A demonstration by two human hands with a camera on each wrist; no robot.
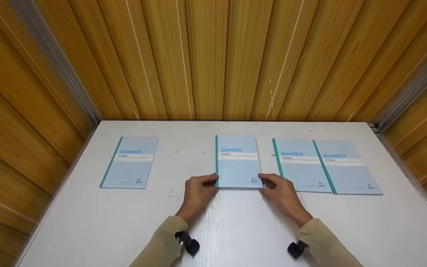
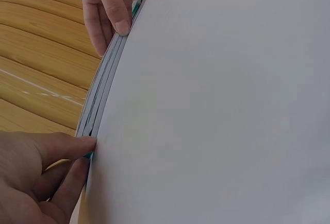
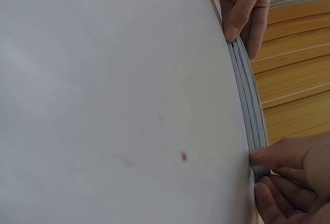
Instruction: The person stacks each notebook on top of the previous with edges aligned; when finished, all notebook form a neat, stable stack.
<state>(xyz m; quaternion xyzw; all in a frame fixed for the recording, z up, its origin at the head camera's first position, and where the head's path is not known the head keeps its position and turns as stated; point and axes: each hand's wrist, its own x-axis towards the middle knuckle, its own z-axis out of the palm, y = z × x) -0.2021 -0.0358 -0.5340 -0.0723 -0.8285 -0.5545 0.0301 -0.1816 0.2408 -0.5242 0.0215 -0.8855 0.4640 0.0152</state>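
A light blue notebook (image 1: 237, 170) with a green spine and "Gambit" on its cover lies near the middle of the white table. My left hand (image 1: 198, 193) pinches its lower left corner at the spine. At the lower right corner my right hand (image 1: 282, 193) pinches it likewise. Both wrist views show layered edges (image 2: 103, 85), so several notebooks seem stacked there; the exact number cannot be told. Thumb and fingertips of the right hand (image 3: 294, 172) sit against the stack's side in the right wrist view.
One matching notebook (image 1: 130, 167) lies alone at the left. Two more, a nearer notebook (image 1: 302, 168) and an outer notebook (image 1: 350, 170), lie side by side at the right, close to my right hand. Wood-patterned panels (image 1: 206, 59) rise behind the white table (image 1: 87, 226).
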